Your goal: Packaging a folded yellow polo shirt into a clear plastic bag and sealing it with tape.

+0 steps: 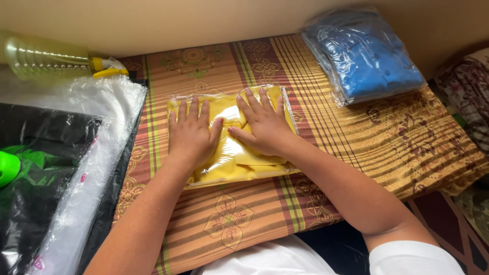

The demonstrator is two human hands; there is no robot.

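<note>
Currently, the bagged yellow garment [234, 158] is pressed flat on the striped cushion [356, 147] under the left hand [191, 135] and right hand [262, 125], both spread open, nothing gripped.

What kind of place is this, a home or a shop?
Probably a home where clothes get packed by hand: a patterned cushion on the floor serves as the worktop, a bagged blue garment lies finished, and spare plastic bags sit beside it.

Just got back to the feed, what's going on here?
A person presses both palms flat on a yellow garment in a clear plastic bag, left hand beside right hand, on a striped patterned cushion. A bagged blue garment lies further back, and a stack of clear plastic bags sits to the left.
</note>
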